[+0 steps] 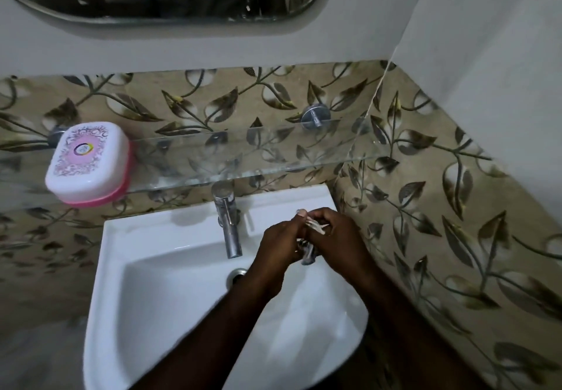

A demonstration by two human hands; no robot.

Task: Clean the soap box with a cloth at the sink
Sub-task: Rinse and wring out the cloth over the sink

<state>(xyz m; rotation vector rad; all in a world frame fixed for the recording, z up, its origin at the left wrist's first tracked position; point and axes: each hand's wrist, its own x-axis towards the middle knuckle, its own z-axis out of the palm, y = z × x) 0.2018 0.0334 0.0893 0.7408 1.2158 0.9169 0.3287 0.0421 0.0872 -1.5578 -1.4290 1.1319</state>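
Leafy tiles cover the wall behind a white sink (170, 268) with a tap (228, 225). Both hands meet over the bowl. The left hand (278, 245) and the right hand (340, 237) each have a closed grip on a small wet cloth (313, 228), squeezing it, I think. The soap box (88, 163) sits shut on the glass shelf (243, 152), well apart. Next, 1 hand needs to reach up for it.

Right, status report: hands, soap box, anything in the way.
Both hands, left and right, bunched on small cloth over sink. Soap box shut, on glass shelf, untouched. Tap beside hands; nothing blocking.
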